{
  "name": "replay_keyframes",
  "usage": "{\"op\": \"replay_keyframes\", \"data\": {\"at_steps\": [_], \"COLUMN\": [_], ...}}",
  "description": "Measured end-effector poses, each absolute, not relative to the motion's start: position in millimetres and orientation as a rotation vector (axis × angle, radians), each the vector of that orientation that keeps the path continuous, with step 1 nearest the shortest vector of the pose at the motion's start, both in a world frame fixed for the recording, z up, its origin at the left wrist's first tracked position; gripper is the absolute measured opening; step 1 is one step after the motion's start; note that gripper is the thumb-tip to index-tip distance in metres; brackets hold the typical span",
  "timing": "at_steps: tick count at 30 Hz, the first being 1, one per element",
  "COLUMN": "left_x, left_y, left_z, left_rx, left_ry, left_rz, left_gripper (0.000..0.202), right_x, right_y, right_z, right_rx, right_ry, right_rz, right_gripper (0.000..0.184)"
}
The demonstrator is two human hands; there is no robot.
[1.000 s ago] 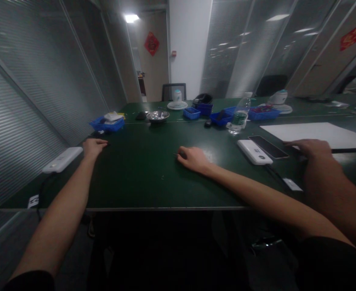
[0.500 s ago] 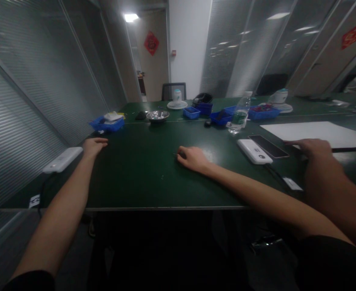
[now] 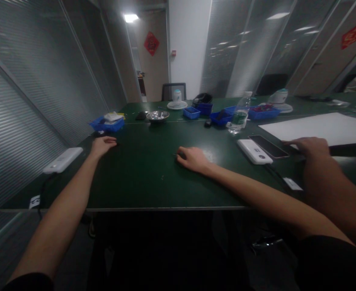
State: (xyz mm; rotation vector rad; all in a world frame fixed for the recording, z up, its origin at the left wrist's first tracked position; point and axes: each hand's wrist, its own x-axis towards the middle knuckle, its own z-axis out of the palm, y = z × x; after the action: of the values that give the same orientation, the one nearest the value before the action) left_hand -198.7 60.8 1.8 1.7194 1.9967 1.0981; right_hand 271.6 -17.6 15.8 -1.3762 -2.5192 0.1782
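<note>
My left hand is low over the left part of the green table, just in front of a blue tray. Its fingers are drawn together, and a small dark spot shows by the tips; what they hold, if anything, is too blurred to name. A dark shape lies between this hand and the tray. My right hand rests on the tabletop near the middle, fingers curled closed. A thin dark tip sticks out to its left; the rest is hidden in the fingers.
A metal bowl and blue bins stand farther back. Right of my right hand are a clear bottle, a white power bank and a phone. Another person's hand is beside a white sheet. Another white device lies left.
My left hand has slid a little to the right, its fingers now drawn together, and the dark shape behind it has come into view. My right hand stays put. The white sheet has shifted.
</note>
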Motion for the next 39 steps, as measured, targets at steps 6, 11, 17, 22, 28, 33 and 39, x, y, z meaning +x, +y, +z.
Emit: {"op": "replay_keyframes", "data": {"at_steps": [6,11,17,22,28,33,39], "left_x": [-103.3,-38.3,-15.1,-11.8,-8.2,-5.1,-0.2], "left_y": [47.9,25.2,13.0,10.1,6.2,4.9,3.9], "left_z": [4.7,1.9,-3.3,-2.7,-0.6,-0.6,-2.0], "left_rx": [2.077,2.262,2.239,2.218,2.185,2.198,2.233], "left_ry": [1.379,1.038,0.893,0.852,0.863,0.861,0.858], "left_rz": [0.804,0.710,0.738,0.745,0.743,0.740,0.744], "left_gripper": [0.039,0.039,0.039,0.039,0.037,0.036,0.031], "right_x": [273.1,273.5,274.8,275.1,273.7,273.5,273.3], "right_y": [-17.7,-17.7,-19.6,-18.6,-19.9,-19.6,-18.5], "right_z": [13.1,11.0,12.9,11.6,13.1,13.0,10.2], "right_rx": [-1.202,-0.997,-0.930,-0.925,-0.949,-0.926,-0.882], "right_ry": [-2.552,-2.601,-2.628,-2.641,-2.657,-2.670,-2.673], "right_rz": [0.175,0.155,0.165,0.133,0.159,0.173,0.181], "right_gripper": [0.031,0.030,0.032,0.032,0.033,0.032,0.033]}}
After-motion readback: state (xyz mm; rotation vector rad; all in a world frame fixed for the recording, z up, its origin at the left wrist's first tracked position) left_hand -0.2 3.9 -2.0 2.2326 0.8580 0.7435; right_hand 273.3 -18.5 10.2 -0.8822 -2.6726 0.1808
